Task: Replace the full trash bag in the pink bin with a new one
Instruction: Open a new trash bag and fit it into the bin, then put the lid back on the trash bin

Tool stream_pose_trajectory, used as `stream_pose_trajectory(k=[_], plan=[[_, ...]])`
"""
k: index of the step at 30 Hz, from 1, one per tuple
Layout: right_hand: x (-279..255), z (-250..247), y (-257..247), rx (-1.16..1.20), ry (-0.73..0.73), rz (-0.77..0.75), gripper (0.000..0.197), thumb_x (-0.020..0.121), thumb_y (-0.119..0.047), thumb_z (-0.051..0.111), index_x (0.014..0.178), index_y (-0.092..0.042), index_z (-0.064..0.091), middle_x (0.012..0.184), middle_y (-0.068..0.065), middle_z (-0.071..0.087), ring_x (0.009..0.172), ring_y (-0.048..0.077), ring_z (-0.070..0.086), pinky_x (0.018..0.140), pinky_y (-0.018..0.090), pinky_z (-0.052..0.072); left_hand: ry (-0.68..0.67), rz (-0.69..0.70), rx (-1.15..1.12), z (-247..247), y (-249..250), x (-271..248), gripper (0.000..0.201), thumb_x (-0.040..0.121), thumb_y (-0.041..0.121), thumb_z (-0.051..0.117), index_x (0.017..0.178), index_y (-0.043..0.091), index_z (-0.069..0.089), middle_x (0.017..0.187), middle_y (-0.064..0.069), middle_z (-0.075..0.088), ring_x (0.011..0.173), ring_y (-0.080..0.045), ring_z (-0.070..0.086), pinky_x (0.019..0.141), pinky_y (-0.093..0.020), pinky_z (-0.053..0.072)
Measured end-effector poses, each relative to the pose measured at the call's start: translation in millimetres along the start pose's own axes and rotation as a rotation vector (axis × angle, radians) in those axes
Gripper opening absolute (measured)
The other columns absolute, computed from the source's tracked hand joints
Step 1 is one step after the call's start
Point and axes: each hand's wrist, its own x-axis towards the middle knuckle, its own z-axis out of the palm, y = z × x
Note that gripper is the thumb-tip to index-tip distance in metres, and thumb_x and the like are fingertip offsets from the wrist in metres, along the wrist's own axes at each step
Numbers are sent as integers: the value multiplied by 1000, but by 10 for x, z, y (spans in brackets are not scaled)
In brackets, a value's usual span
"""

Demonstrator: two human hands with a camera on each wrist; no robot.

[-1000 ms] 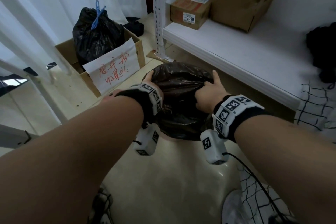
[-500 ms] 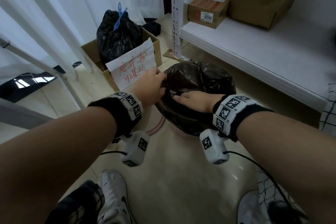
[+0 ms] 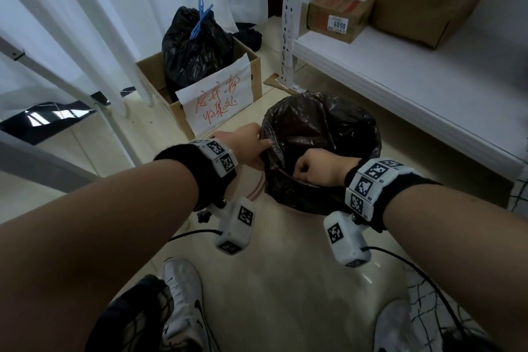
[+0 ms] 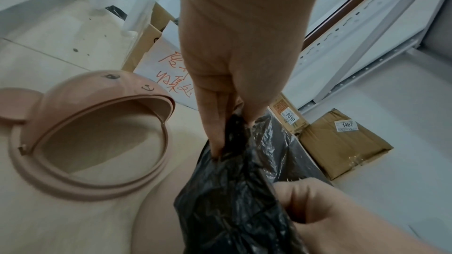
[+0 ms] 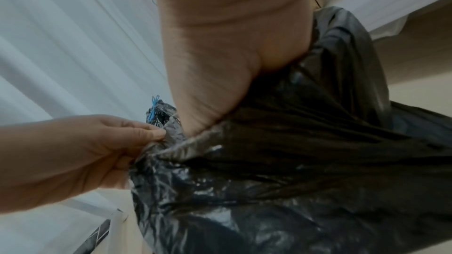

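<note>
Both grips pinch the black bag's point(image 3: 320, 134) rim at frame centre, left hand point(image 3: 245, 146) and right hand point(image 3: 323, 170); thin film could tear if yanked.

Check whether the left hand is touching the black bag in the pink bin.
Touching. The right wrist view shows the left hand pinching a gathered fold of the black bag between thumb and fingers; the left wrist view shows the same grip.

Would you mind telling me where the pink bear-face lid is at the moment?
In the left wrist view, the pink lid lies on the floor, left of the black bag pinched by the left hand, near the cardboard box with the handwritten sign.
</note>
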Motion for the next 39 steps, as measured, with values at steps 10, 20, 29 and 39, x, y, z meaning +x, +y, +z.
stream_pose_trajectory(k=[10, 20, 29, 39], plan=[[218, -371, -246, -69, 580, 24, 29, 93, -19, 42, 117, -13, 58, 120, 11, 57, 115, 30, 51, 96, 42, 46, 207, -47, 346, -372, -399, -41, 37, 97, 32, 46, 111, 1, 58, 109, -19, 65, 95, -31, 61, 79, -36, 48], [684, -149, -601, -237, 555, -51, 26, 91, -21, 42, 105, -19, 64, 117, 4, 56, 117, 25, 45, 106, 41, 24, 111, -175, 582, -306, -864, 458, 52, 91, 33, 55, 134, 7, 39, 132, -16, 51, 118, -31, 53, 90, -36, 45], [824, 3, -534, -212, 532, -50, 25, 91, -23, 42, 101, -20, 65, 117, 0, 57, 126, 20, 37, 109, 39, 18, 133, -231, 610, 104, -1399, 596, 62, 98, 12, 26, 151, 26, -5, 151, -33, 11, 135, -45, 31, 108, -46, 32], [555, -47, -741, -259, 421, -26, 33, 92, -25, 43, 123, -21, 53, 132, 4, 46, 130, 24, 33, 111, 41, 19, 120, -24, 1110, -657, -819, 279, 35, 97, 7, 33, 132, 8, 32, 119, -16, 56, 106, -34, 59, 80, -40, 51]])
